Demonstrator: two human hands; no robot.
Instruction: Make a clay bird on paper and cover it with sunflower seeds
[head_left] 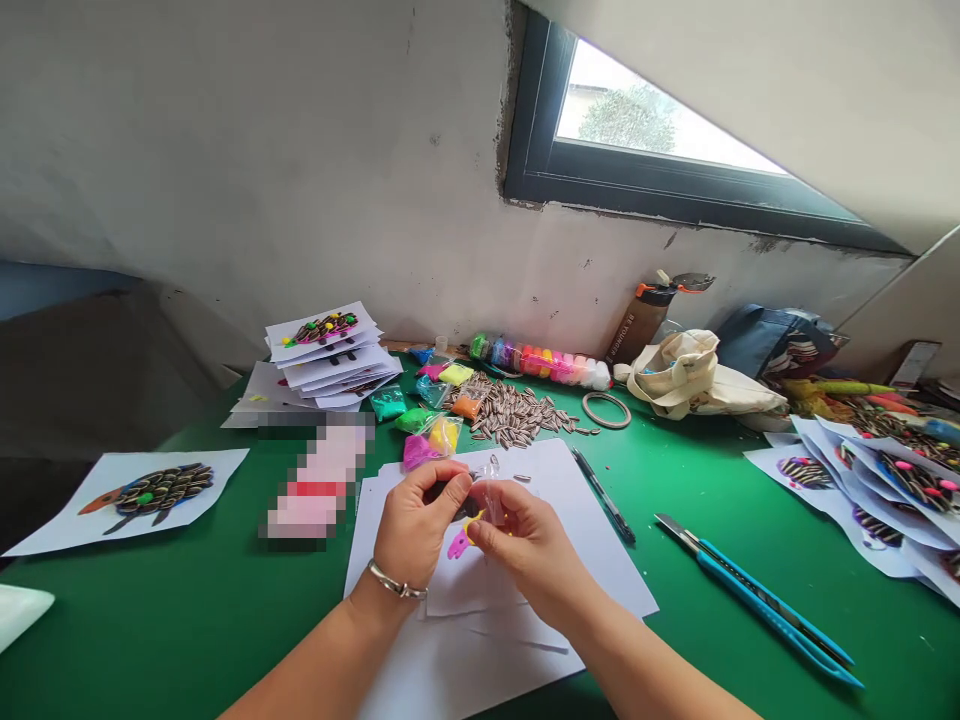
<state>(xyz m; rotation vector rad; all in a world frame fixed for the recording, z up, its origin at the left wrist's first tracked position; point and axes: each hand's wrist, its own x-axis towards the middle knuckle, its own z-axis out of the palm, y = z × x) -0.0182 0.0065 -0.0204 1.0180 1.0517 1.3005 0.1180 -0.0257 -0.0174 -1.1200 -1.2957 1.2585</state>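
My left hand (420,515), with a silver bangle on its wrist, has its fingers closed on a small clear plastic bag (491,470) with something dark at it. The fingers of my right hand (532,540) pinch the same bag from the other side. Both hands are above a stack of white paper (390,640). Beneath them, a pink and yellow clay shape (457,543) shows on a smaller sheet, partly hidden by my right hand. Just beyond my fingers, a sunflower seed (522,478) lies on the paper.
A pile of sunflower seeds (517,410) and bagged coloured clay (416,420) lie behind the paper. To the right are a pen (604,495) and a blue craft knife (757,595), blade exposed. Finished seed pictures (334,350) are stacked at back left; a water bottle (637,325) stands by the wall.
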